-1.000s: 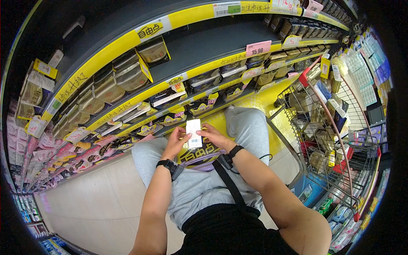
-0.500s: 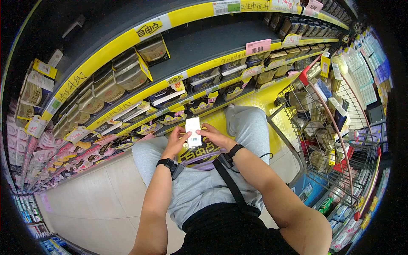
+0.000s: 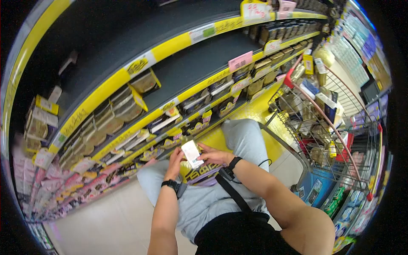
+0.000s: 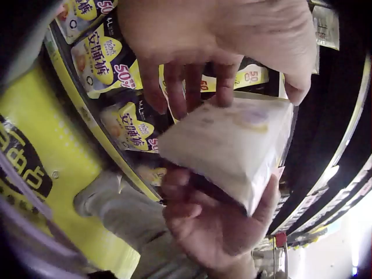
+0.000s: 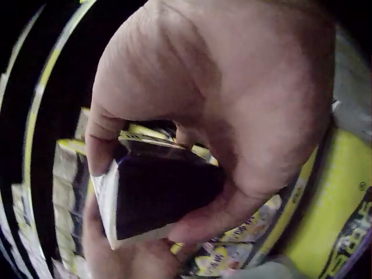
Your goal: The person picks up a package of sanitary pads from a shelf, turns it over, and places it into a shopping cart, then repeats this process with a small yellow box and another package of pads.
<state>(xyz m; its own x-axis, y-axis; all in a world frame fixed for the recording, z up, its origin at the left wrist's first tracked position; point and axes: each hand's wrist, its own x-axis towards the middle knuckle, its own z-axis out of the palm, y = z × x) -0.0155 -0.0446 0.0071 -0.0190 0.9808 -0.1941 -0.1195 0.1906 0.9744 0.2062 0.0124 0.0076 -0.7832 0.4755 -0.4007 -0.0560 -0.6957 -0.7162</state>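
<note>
Both hands hold a small sanitary pad pack [image 3: 192, 154], in front of the crouching person's lap. Its white face carries a barcode at the lower end; a dark side [image 5: 165, 195] shows in the right wrist view. The left hand [image 3: 173, 163] holds its left edge, thumb at one corner and fingers along the far side in the left wrist view. From the right, the right hand [image 3: 212, 155] grips the pack, fingers and thumb curled round its dark side in the right wrist view. Print on the white face [image 4: 235, 131] is blurred.
Shelves with yellow edge strips [image 3: 174, 46] stand ahead, holding several gold and dark packs [image 3: 112, 114]. A wire shopping cart [image 3: 335, 140] loaded with packs stands to the right. Below the hands is a purple-rimmed yellow stool [image 3: 204, 176]. Pink packs [image 3: 80, 187] line the left shelves.
The head view has turned, so the shelves and cart appear shifted left. The pack sits lower in the view and is more tilted, still in both hands.
</note>
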